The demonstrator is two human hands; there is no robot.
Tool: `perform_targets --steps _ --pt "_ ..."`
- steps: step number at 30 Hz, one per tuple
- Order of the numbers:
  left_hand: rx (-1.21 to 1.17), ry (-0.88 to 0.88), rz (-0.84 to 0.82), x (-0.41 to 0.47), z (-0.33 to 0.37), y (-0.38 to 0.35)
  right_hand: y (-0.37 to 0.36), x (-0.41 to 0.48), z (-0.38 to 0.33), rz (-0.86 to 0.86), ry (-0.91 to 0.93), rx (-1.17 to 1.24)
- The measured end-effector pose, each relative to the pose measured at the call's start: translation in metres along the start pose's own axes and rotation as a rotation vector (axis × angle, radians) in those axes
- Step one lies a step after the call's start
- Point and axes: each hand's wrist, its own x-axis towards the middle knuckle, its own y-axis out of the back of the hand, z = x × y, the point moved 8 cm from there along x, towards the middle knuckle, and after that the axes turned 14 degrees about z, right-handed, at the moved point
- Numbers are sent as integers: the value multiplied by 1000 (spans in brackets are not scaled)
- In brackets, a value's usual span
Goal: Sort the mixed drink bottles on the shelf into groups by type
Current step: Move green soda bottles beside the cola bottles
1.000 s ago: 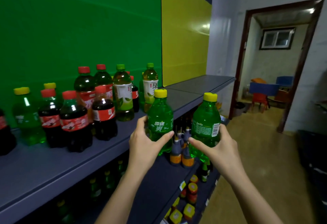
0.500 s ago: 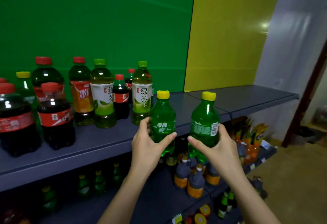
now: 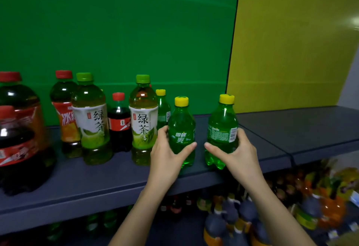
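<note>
Gripping two Sprite bottles, one is clasped by the left hand (image 3: pixel 167 153) and one by the right hand (image 3: pixel 238 151). Both should be set down upright together (right of the green teas (image 3: pixel 143 121)) on bare shelf (image 3: pixel 291 129).

Three Sprite bottles (image 3: pixel 181 133), two green teas (image 3: pixel 91 121).

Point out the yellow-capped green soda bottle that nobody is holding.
It is the yellow-capped bottle standing at the back, behind the right green tea bottle. The other two are held: one in the left hand, one in the right hand.

left hand (image 3: pixel 166 153) curled closed, right hand (image 3: pixel 240 151) likewise
</note>
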Motion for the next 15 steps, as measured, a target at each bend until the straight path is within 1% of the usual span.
perform_targets --steps 7,15 --pt "142 13 61 23 -12 -26 -38 47 25 -70 7 45" --pt "306 2 136 31 -21 -38 -67 63 53 -174 -35 87"
